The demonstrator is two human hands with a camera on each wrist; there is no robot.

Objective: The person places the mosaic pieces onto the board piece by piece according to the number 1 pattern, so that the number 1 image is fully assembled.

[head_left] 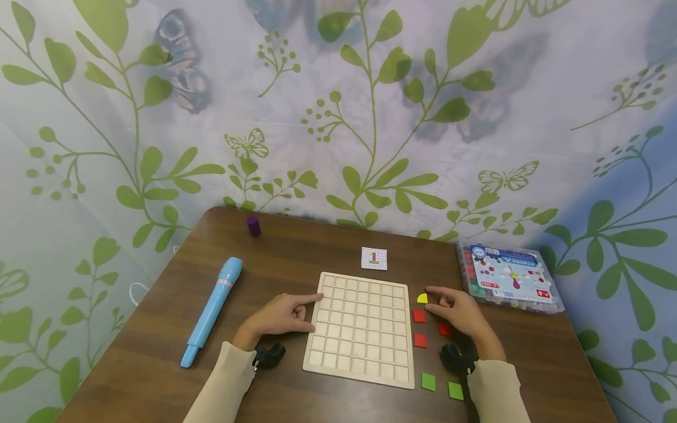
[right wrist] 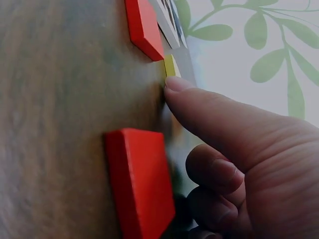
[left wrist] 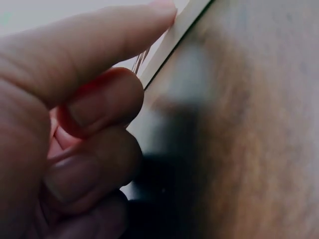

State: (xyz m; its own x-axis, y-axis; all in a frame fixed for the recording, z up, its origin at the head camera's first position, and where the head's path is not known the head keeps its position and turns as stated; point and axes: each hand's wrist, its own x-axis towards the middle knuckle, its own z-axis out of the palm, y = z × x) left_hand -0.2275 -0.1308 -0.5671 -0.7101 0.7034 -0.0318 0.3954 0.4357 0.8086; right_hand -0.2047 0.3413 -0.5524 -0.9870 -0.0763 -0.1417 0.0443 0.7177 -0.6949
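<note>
My left hand [head_left: 282,314] is at the left edge of a pale wooden grid board [head_left: 361,332]. Its index finger and thumb reach the rim spread apart, while the other fingers curl under. That board edge [left wrist: 172,42] runs by the fingertip in the left wrist view. Beyond the board's right side, my right hand [head_left: 457,311] has index finger and thumb spread around a yellow quarter-circle piece [head_left: 422,298]. In the right wrist view the thumb tip overlaps the yellow piece [right wrist: 170,64]. Red square tiles [head_left: 419,341] lie close to this hand, one [right wrist: 144,184] beneath it.
Two green square tiles [head_left: 428,382] lie at the board's lower right. Behind the board is a small card [head_left: 374,258] with a printed grid figure. A clear box of colored parts [head_left: 510,276] stands back right. Leftward are a light blue stick [head_left: 214,311] and purple cylinder [head_left: 254,226].
</note>
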